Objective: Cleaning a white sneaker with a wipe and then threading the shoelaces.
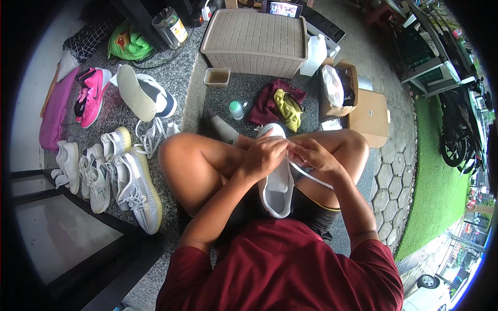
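Observation:
A white sneaker rests between my crossed legs, its heel toward me and its toe pointing away. My left hand lies over the lacing area with its fingers closed on the sneaker. Close against it, my right hand pinches a white shoelace, whose loose length trails below that hand toward my right forearm. The fingertips of both hands meet above the eyelets, so the exact grip there is partly hidden.
Several shoes stand at left, among them a grey-white knit sneaker and a pink sneaker. Ahead are a cap, a small bottle, a maroon cloth, a water tub, a beige storage box and a cardboard box.

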### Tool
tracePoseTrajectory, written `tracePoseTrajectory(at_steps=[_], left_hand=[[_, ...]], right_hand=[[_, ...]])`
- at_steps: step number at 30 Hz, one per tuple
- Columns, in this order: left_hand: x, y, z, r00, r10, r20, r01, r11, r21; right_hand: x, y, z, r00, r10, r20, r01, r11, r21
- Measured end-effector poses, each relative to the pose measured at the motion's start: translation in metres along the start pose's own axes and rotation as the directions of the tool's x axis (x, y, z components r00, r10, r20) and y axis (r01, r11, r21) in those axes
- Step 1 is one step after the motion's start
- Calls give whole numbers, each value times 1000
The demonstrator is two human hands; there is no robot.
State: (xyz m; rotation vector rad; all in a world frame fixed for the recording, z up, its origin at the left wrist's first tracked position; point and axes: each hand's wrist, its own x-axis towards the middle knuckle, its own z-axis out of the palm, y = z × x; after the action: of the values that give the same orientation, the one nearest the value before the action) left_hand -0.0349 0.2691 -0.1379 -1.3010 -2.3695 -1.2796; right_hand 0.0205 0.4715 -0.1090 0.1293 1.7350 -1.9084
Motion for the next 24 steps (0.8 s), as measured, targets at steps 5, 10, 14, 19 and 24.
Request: tracePoseTrajectory(at_steps=[5, 10, 14, 19, 24], left_hand=[[7, 9, -17, 995, 102, -24, -100, 994, 53], [6, -16, -41, 996, -85, -38, 90, 984, 154], [30, 73, -53, 986, 167, -9, -164, 977, 139], [44, 62, -55, 944, 317, -86, -300, 939, 171], [69, -9, -56, 985, 8, -174, 17, 989, 145]], right_hand=[[-42, -37, 15, 990, -67, -123, 43, 982, -184], [-107, -80, 12, 979, -65, -195, -5, 940, -340], [-119, -94, 33, 982, -89, -166, 47, 970, -239], [-123, -118, 49, 946, -319, -52, 242, 805, -542], [-181, -126, 23, 913, -359, -194, 236, 852, -467]])
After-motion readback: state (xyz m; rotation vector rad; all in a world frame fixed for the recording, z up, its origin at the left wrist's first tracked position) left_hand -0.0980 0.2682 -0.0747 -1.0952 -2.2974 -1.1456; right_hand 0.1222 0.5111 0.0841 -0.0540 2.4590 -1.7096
